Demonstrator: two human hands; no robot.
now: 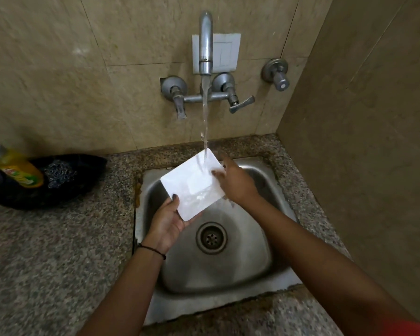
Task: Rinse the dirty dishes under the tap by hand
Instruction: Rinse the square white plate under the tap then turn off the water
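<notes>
A white square plate (pixel 192 185) is held tilted over the steel sink (pixel 252 263), and water from the wall tap (pixel 206 42) runs onto its far corner. My left hand (pixel 166 221) grips the plate's near left corner, thumb on top and fingers underneath. My right hand (pixel 233 181) lies over the plate's right edge with its fingers stretched out and touching the wet surface. The plate's underside is hidden.
A yellow dish-soap bottle (pixel 17 169) lies on a dark bag (pixel 66 187) with a steel scrubber (pixel 58 173) on the granite counter (pixel 58 251) to the left. Two tap handles (pixel 240 105) and a separate valve (pixel 277 73) stick out of the tiled wall. A side wall stands close on the right.
</notes>
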